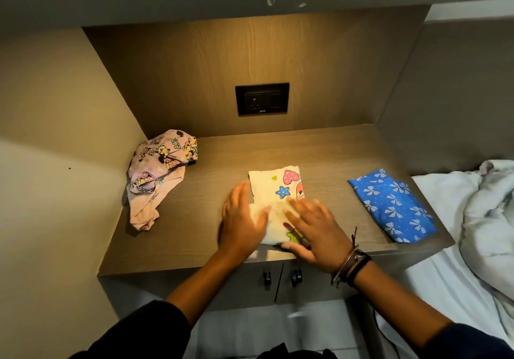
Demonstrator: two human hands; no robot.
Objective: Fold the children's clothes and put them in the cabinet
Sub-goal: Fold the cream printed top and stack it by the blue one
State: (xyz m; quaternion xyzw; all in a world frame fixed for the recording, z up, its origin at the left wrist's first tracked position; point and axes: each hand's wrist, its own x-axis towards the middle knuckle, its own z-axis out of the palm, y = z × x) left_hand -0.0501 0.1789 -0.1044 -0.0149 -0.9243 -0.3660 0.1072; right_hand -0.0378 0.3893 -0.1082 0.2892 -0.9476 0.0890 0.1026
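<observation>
We pressed our left hand [241,221] and right hand [314,229] flat, fingers spread and gripping nothing, on the cream garment [278,191] at the countertop's [194,236] near edge, likely to set the fold. The blue garment [392,205] lay folded at right, the pink one [155,175] crumpled far left, the cabinet doors [250,286] shut below.

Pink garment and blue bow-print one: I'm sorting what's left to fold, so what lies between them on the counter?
In the head view, the cream garment with hearts and stars lies between them, with the left hand and right hand flat on it.
</observation>
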